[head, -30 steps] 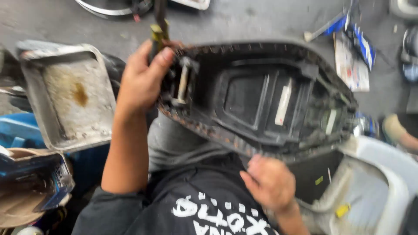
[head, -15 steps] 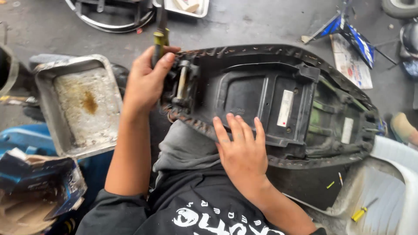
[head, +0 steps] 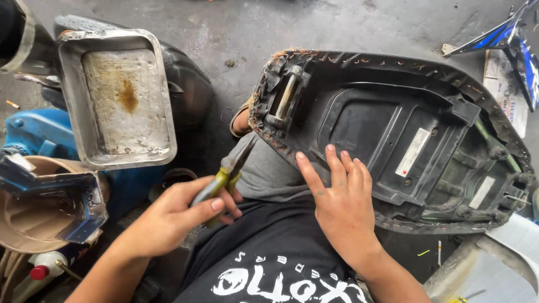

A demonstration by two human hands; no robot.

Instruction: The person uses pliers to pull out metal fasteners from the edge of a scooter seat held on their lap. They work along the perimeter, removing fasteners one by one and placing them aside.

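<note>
At the far left, well away from both hands, a blue machine body (head: 33, 132) stands beside a brown tub (head: 25, 221), and a small bottle with a red cap (head: 38, 273) lies just below them. Up and to the left of the left hand's fingers sits a dented metal tray (head: 73, 101), its floor stained with rust, resting on a dark rounded part (head: 188, 84).

The left hand (head: 168, 221) has its fingers curled tight around the yellow-green handles of a pair of pliers (head: 224, 179). The tool's dark nose points up and to the right, ending just beside the frayed near edge of the motorcycle seat (head: 426, 112), though whether it touches cannot be told.

The seat lies upside down across the person's lap, its black plastic underside facing up, to the right of the left hand. The right hand (head: 342, 210) rests flat on it, fingers spread wide and pressing on the near rim, holding nothing. Beyond those fingertips a white sticker (head: 412, 152) shows on the base. Farther right, a blue panel (head: 519, 39) lies on the concrete floor (head: 236, 28).
</note>
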